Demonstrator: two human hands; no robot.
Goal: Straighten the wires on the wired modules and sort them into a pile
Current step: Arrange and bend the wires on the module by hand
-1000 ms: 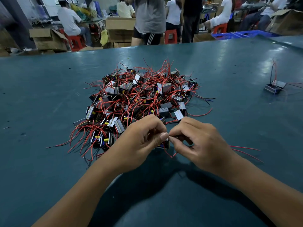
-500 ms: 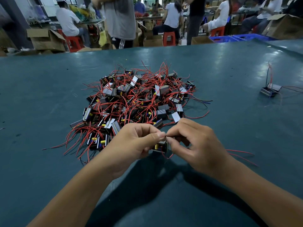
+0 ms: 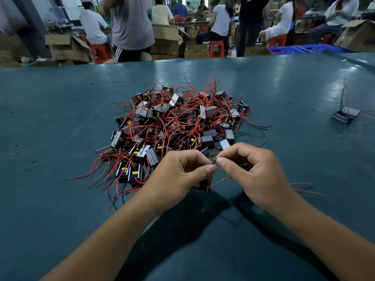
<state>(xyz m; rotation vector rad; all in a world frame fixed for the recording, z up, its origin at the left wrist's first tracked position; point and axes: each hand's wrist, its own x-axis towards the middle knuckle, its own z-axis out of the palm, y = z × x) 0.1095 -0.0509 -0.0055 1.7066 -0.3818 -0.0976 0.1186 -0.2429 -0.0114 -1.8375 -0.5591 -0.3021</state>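
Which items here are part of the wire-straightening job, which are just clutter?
Job:
- left hand, holding module
- right hand, pinching its wire
- tangled heap of modules
- sorted modules, far right

Lying about:
- cardboard boxes
- red stools
- blue crates

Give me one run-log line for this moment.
left hand: grips small black wired module | right hand: pinches its thin wire | tangled red-wired heap: behind | sorted modules: far right

Smooth, faintly glossy teal table (image 3: pixel 60 122), red plastic-coated wires (image 3: pixel 113 159), modules (image 3: pixel 142 111) with seemingly metallic faces
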